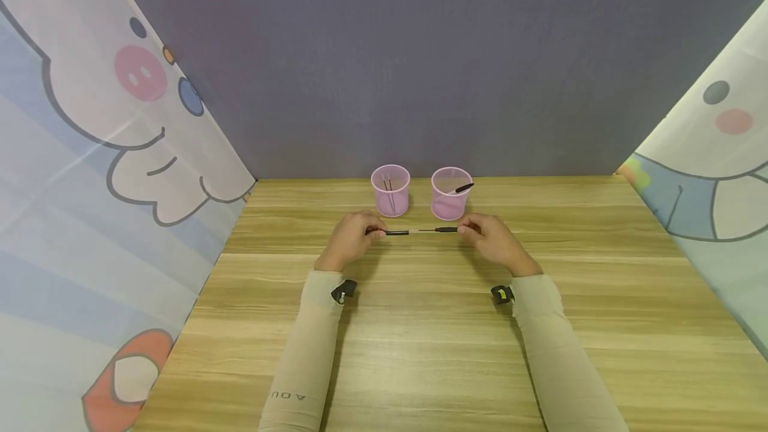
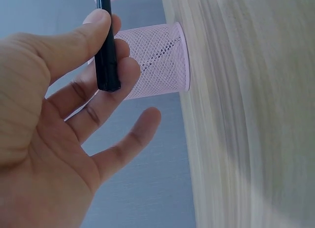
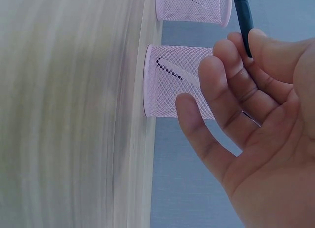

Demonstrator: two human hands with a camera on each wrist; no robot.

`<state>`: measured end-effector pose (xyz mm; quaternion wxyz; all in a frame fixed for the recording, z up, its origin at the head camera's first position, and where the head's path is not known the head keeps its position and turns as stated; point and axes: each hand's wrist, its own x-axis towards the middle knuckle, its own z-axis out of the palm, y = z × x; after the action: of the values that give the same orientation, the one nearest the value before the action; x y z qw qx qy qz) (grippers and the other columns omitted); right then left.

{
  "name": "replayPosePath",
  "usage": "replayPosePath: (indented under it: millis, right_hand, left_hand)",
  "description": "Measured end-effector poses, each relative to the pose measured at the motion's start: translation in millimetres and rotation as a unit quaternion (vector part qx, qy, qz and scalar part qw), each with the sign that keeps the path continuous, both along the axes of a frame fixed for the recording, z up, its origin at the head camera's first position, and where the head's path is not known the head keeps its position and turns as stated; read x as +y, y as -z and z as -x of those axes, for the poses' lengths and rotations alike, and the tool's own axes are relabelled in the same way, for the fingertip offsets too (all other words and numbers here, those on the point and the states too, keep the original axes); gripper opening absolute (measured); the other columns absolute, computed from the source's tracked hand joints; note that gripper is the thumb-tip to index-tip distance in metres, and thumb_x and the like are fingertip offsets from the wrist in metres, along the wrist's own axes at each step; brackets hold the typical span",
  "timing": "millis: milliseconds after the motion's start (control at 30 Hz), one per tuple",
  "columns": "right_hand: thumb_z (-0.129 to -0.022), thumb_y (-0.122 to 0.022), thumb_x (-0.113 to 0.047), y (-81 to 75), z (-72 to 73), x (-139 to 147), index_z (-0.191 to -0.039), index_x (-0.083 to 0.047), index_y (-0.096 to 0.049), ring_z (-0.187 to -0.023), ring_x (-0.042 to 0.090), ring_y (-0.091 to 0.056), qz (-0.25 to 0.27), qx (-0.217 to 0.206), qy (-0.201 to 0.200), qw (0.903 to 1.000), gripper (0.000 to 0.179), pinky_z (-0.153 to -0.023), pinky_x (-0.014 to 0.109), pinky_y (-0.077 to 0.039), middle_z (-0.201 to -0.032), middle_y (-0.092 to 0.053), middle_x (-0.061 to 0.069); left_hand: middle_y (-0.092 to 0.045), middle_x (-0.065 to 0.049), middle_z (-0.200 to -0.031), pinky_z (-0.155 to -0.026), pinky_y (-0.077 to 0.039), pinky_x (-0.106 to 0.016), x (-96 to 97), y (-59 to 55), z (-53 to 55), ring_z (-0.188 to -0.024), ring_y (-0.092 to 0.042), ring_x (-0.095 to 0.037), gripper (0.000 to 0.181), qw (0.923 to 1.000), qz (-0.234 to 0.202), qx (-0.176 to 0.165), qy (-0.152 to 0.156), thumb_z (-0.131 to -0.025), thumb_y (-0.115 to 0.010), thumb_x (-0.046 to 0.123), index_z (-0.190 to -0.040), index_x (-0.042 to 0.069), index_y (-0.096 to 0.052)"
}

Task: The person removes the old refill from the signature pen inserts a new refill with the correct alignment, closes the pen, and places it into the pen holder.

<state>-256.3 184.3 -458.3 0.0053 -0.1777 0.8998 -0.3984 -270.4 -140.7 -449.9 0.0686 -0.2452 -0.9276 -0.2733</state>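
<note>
My left hand point(image 1: 351, 240) pinches a glossy black pen barrel point(image 2: 107, 60) between thumb and fingers, with the little finger held away from it. Facing it, my right hand point(image 1: 491, 241) pinches the black tapered end piece point(image 3: 243, 18) of a pen by its tip. A thin rod with a pale stretch point(image 1: 423, 231) runs in line between the two black parts, low over the table. Just beyond the hands stand two pink mesh cups. The left cup point(image 1: 393, 204) holds two thin sticks point(image 1: 389, 187); a pen with a black end point(image 1: 465, 187) leans in the right cup point(image 1: 449, 209).
The wood-grain table point(image 1: 432, 352) ends at a dark grey wall panel point(image 1: 444, 72) behind the cups. Cartoon-printed curtains point(image 1: 66, 232) hang at both sides. Black wrist cameras point(image 1: 344, 291) sit at the inner side of each sleeve.
</note>
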Motion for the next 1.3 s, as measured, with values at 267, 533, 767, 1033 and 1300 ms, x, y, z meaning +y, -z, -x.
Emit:
replayPosePath:
  millis: [267,533,767,1033,1300]
  right_hand:
    - [-0.104,-0.060,-0.014,0.3,-0.6,-0.6,-0.105,0.001,-0.070,-0.078,0.019,-0.055,0.001,0.000,0.002,1.0000,0.018,-0.069,0.029,-0.047,-0.089,-0.069,0.011]
    - [-0.103,-0.060,-0.014,2.9,0.6,0.4,-0.103,0.002,-0.070,-0.076,0.016,-0.052,-0.003,0.008,0.000,1.0000,0.018,-0.067,0.027,-0.045,-0.088,-0.067,0.013]
    - [-0.104,-0.060,-0.014,3.2,1.4,0.4,-0.105,0.002,-0.070,-0.077,0.017,-0.052,-0.003,0.005,-0.001,1.0000,0.018,-0.069,0.028,-0.045,-0.090,-0.068,0.015]
    - [-0.103,-0.060,-0.013,1.3,-0.2,-1.2,-0.104,0.001,-0.070,-0.077,0.017,-0.053,0.000,0.003,-0.003,1.0000,0.017,-0.068,0.028,-0.046,-0.090,-0.068,0.014]
    - [-0.103,-0.060,-0.013,0.2,-0.7,-2.2,-0.104,0.000,-0.070,-0.076,0.018,-0.053,0.001,0.001,-0.004,1.0000,0.017,-0.067,0.028,-0.045,-0.089,-0.068,0.014]
  left_hand:
    - [-0.074,0.001,-0.090,-0.073,-0.054,-0.031,2.7,3.6,0.7,-0.078,-0.064,-0.011,0.004,0.9998,0.017,-0.002,0.003,-0.089,-0.078,0.015,-0.091,0.013,-0.080]
    - [-0.076,0.000,-0.086,-0.076,-0.056,-0.032,9.9,8.3,0.9,-0.078,-0.067,-0.012,0.004,0.9994,0.033,-0.009,0.010,-0.087,-0.080,0.016,-0.091,0.013,-0.080]
    - [-0.076,0.001,-0.085,-0.076,-0.056,-0.032,17.1,11.5,-0.7,-0.077,-0.068,-0.011,0.006,0.9990,0.030,-0.029,0.012,-0.083,-0.083,0.016,-0.087,0.014,-0.080]
    - [-0.074,0.005,-0.080,-0.077,-0.054,-0.031,22.6,15.0,-2.5,-0.075,-0.064,-0.008,0.006,0.9974,0.056,-0.043,0.012,-0.084,-0.083,0.019,-0.083,0.018,-0.078]
    - [-0.072,0.009,-0.078,-0.074,-0.053,-0.028,25.9,21.6,-2.6,-0.072,-0.061,-0.004,0.007,0.9953,0.071,-0.064,0.014,-0.085,-0.083,0.020,-0.082,0.021,-0.077]
